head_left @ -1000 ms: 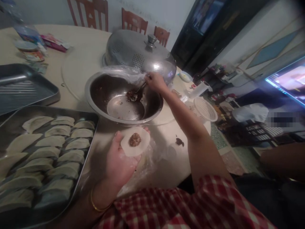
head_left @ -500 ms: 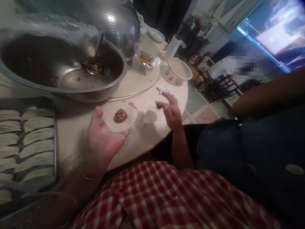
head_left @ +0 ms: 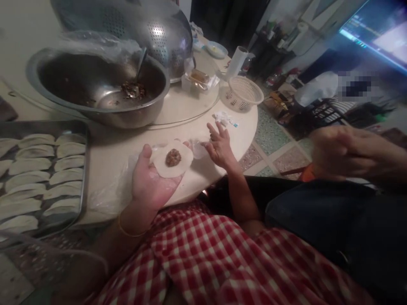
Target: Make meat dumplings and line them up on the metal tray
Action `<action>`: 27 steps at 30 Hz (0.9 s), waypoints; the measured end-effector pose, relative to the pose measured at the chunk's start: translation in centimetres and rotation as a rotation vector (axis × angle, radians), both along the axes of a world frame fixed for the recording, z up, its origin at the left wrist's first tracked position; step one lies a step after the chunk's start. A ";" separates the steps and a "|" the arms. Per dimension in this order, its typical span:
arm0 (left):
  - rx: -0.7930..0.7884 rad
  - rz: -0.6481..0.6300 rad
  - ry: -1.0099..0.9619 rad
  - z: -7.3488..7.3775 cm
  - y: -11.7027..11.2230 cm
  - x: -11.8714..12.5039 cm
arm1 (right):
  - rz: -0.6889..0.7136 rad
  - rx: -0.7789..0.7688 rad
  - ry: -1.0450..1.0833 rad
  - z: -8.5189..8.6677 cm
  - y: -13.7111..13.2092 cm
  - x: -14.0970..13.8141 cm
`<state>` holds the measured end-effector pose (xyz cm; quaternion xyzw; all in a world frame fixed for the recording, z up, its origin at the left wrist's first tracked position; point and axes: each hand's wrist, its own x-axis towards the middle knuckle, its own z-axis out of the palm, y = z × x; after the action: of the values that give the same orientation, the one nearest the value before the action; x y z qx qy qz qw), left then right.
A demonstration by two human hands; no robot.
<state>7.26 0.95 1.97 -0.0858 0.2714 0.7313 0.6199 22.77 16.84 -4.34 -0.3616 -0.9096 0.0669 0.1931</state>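
My left hand [head_left: 149,182] lies palm up over the table edge and holds a round dumpling wrapper [head_left: 171,159] with a lump of brown meat filling [head_left: 173,157] in its middle. My right hand [head_left: 218,146] hovers just right of the wrapper with its fingers spread, touching a small clear cup [head_left: 197,149] on the table. The spoon [head_left: 139,72] stands in the big steel bowl [head_left: 95,84], resting in the leftover filling.
A metal tray [head_left: 41,178] of several folded dumplings sits at the left. A perforated steel lid [head_left: 152,29] lies behind the bowl. A white basket [head_left: 243,93], a plastic roll [head_left: 237,61] and a crumpled paper [head_left: 224,118] sit near the table's right edge. Another person's arm [head_left: 352,154] reaches in at right.
My right hand left the spoon in the bowl and came down to the small cup beside the wrapper. The camera swung right and down. The other person's arm moved in.
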 end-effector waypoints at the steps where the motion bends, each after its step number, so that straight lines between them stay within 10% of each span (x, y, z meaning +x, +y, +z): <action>1: -0.002 0.000 0.007 -0.1 0.1 0.1 | -0.009 0.025 0.056 0.1 0.0 0.5; 11: -0.011 0.010 0.048 -0.2 0.8 0.5 | 0.232 0.151 0.126 1.8 -3.6 -0.4; 27: 0.097 0.057 0.077 0.2 1.1 -0.8 | 0.387 0.254 0.033 -0.2 -6.4 -1.1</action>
<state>6.47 2.02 2.16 -0.0352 0.2566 0.7635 0.5915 21.69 10.40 -4.58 -0.1520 -0.9599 -0.0062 0.2355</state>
